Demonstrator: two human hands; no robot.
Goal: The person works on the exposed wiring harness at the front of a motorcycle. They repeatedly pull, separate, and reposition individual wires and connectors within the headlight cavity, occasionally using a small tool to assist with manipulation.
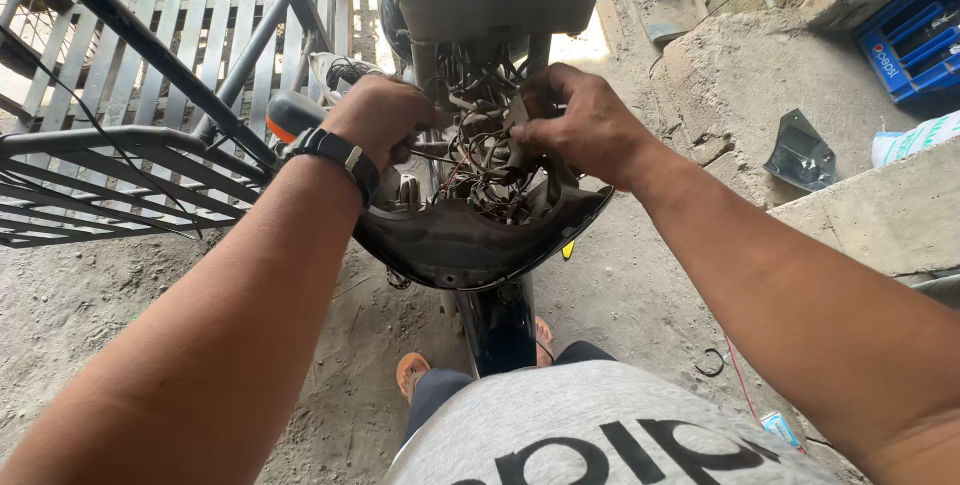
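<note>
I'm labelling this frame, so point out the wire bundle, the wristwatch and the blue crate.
wire bundle (487,170), head view, on the tangled middle.
wristwatch (340,155), head view, on the black strap.
blue crate (915,35), head view, on its front wall.

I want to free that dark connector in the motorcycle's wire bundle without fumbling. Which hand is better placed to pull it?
Probably the right hand: its fingertips already pinch the dark connector. The left hand grips beside the wire bundle.
</note>
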